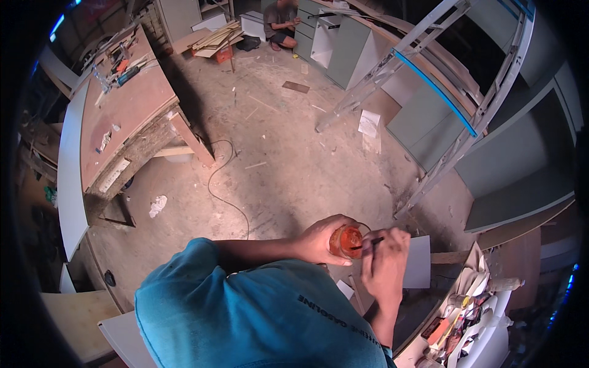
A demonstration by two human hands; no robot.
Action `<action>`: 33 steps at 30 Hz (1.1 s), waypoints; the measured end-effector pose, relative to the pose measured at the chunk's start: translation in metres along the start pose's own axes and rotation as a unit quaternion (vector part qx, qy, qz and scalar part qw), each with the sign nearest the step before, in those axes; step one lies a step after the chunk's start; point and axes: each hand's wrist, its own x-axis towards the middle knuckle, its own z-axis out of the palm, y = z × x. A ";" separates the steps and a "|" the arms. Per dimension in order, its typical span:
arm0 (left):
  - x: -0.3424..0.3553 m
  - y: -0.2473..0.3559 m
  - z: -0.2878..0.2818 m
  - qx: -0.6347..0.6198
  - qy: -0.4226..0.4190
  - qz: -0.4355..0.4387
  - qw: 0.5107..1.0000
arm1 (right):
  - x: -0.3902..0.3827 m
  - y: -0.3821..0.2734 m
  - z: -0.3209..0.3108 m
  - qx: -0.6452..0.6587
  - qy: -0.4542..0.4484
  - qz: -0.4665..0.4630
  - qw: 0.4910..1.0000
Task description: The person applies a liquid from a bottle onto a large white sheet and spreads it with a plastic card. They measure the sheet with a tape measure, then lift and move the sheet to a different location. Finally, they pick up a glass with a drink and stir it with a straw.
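Note:
My left hand is wrapped round a small clear jar stained with orange-red stuff. Its open mouth faces up toward me. Pinched in the fingers of my right hand is a thin dark stick, which may be a brush handle. It points left, and its lower end reaches into the orange-red contents; what is at that end is hidden. Both hands are close together in front of my blue shirt, the right one just beside the jar.
A long workbench with tools stands at left. An aluminium stepladder and grey-green cabinets are at right. A cable crosses the floor. Lower right, a cluttered shelf holds tools. Another person crouches far back beside cabinets.

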 end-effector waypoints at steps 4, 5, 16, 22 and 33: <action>0.016 0.005 0.007 0.009 -0.020 0.002 1.000 | 0.001 0.012 0.003 0.004 0.052 0.019 0.998; 0.019 0.005 0.011 0.002 -0.018 -0.007 1.000 | 0.000 0.012 0.001 0.040 0.034 -0.004 0.999; 0.060 0.022 0.076 -0.033 -0.067 -0.011 0.997 | -0.043 0.052 -0.047 0.040 0.062 0.030 0.997; 0.078 0.022 0.129 -0.047 -0.080 0.046 0.995 | -0.082 0.079 -0.094 -0.056 0.065 0.089 0.992; 0.105 0.024 0.194 -0.045 -0.137 0.045 0.989 | -0.137 0.117 -0.130 -0.106 0.065 0.108 0.986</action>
